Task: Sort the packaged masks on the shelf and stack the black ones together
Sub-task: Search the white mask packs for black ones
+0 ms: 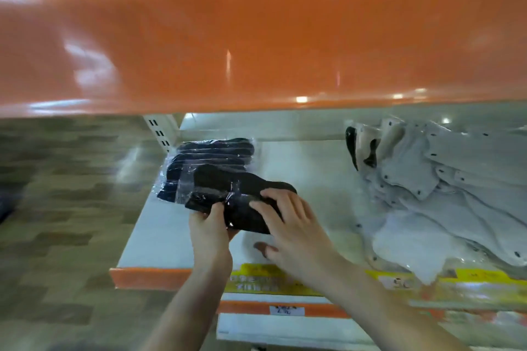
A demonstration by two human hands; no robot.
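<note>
A black packaged mask point(242, 202) is held above the white shelf point(159, 236), near its left end. It is gripped at its near left corner by the left hand point(211, 228), the thumb curled over the top of the wrapper and the fingers hidden beneath. The right hand point(288, 222) is laid across the near right part of the same pack, fingers bent over its upper face and the thumb apart below, near the shelf surface — a partial grasp is indicated.

The far end of the held pack overlaps a stack of black packaged masks point(211, 159), which lies on the shelf at its left rear corner, beside the slotted upright point(158, 132). Clear wrapping with glare is noted on the stack.

At the right side of the shelf, well apart from the black stack, a loose heap of grey packaged masks point(445, 196) is spread out — one dark piece point(352, 148) is seen at its rear left edge, its nature not determinable.

The shelf front carries an orange edge point(148, 278) and a yellow label strip point(256, 279); the print is blurred and unreadable. An orange upper shelf point(256, 37) spans the view overhead.
</note>
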